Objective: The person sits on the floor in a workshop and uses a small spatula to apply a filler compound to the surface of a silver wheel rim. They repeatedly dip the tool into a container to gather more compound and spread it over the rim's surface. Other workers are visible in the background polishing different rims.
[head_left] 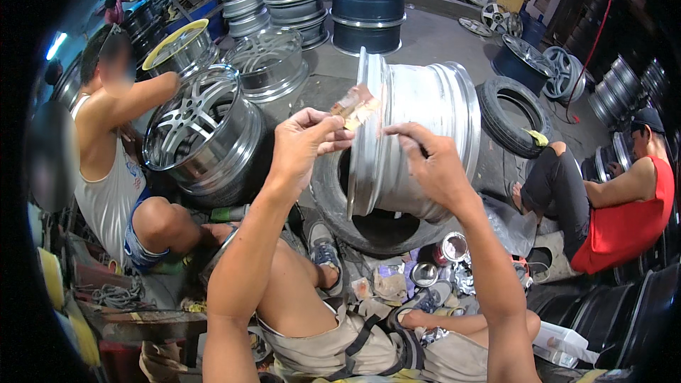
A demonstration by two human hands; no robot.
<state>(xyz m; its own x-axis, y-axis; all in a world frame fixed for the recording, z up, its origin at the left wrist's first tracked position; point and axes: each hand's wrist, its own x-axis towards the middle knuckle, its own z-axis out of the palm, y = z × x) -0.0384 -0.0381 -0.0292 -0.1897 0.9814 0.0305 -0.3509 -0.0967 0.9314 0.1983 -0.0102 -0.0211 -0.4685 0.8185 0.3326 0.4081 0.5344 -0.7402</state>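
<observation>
A silvery car wheel rim stands on edge in front of me, resting on a tyre that lies flat. My left hand pinches a small putty-smeared scrap between thumb and fingers, just beside the rim's left lip. I cannot tell whether this flat scrap is card or sheet metal. Reddish-brown putty streaks the lip. At that streak, my right hand has its index finger stretched out, its tip at or very near the metal. The other right fingers are partly curled, with no held thing visible.
A person in a white tank top sits at left beside a polished rim. Another in red sits at right near a tyre. An open can and litter lie by my feet. Stacked rims stand behind.
</observation>
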